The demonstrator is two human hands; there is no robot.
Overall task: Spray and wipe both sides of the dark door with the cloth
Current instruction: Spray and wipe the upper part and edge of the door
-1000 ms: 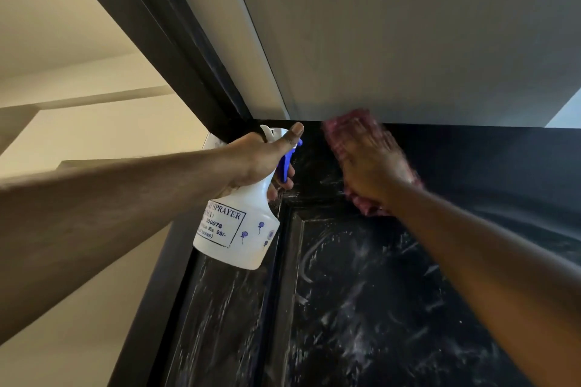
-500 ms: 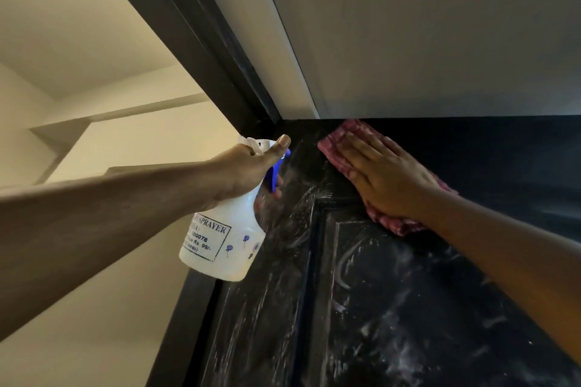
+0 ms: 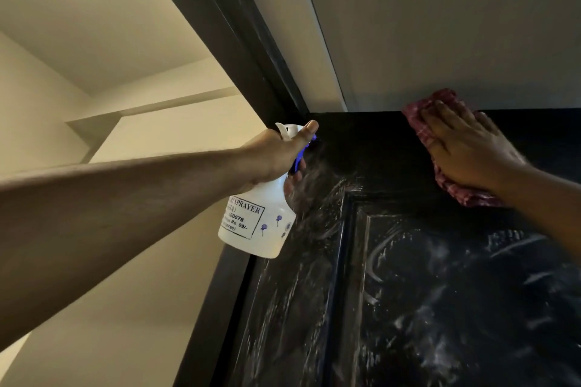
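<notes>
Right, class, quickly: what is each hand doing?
Left hand: closed around white plastic spray bottle.
Right hand: open, flat on red checked cloth.

Just a plain grey ceiling (image 3: 440, 16) up top, a dark door frame (image 3: 220, 28) cutting diagonally across, and cream walls (image 3: 94, 308) with a beam (image 3: 176, 105) off to the left.

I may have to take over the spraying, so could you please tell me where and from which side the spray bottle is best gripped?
Grip the spray bottle at its narrow neck under the white head, from the side away from the door, as the left hand does now. The neck suits a closed fist, and the blue trigger faces the door, within finger reach.
</notes>
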